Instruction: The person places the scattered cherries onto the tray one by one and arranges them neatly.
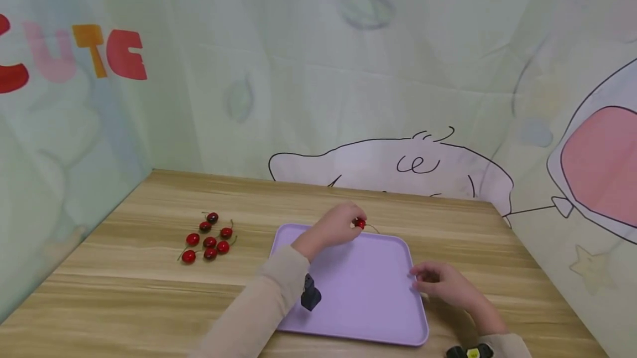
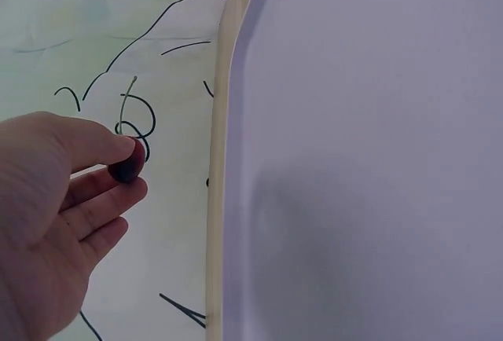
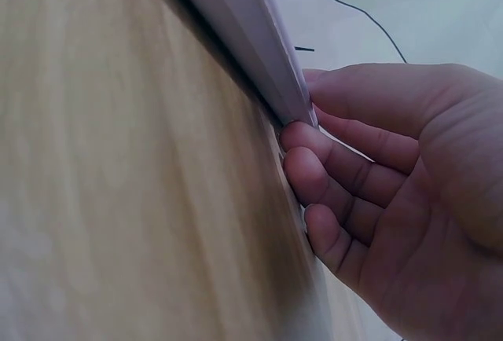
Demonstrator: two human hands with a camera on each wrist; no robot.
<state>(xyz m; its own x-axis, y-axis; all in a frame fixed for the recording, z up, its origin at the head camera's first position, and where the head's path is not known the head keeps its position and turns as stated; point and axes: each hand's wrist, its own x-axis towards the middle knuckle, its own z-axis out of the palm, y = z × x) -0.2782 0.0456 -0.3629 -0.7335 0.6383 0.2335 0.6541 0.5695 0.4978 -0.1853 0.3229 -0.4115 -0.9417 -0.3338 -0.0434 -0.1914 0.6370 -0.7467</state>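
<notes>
My left hand (image 1: 337,228) pinches a dark red cherry (image 2: 127,166) between thumb and fingertips, its thin stem sticking out. In the head view that hand is over the far edge of a lilac rectangular tray (image 1: 370,286). My right hand (image 1: 444,284) is at the tray's right edge. The right wrist view shows the thumb on one side of the tray's rim (image 3: 271,42) and curled fingers (image 3: 305,170) against its other side, low by the wood. Part of the tray's left side is hidden behind the left forearm.
Several red cherries (image 1: 209,242) with stems lie in a loose group on the wooden table (image 1: 124,286), left of the tray. A printed curtain (image 1: 318,70) hangs along the table's back and sides. Each wrist wears a black strap-on device (image 1: 310,293).
</notes>
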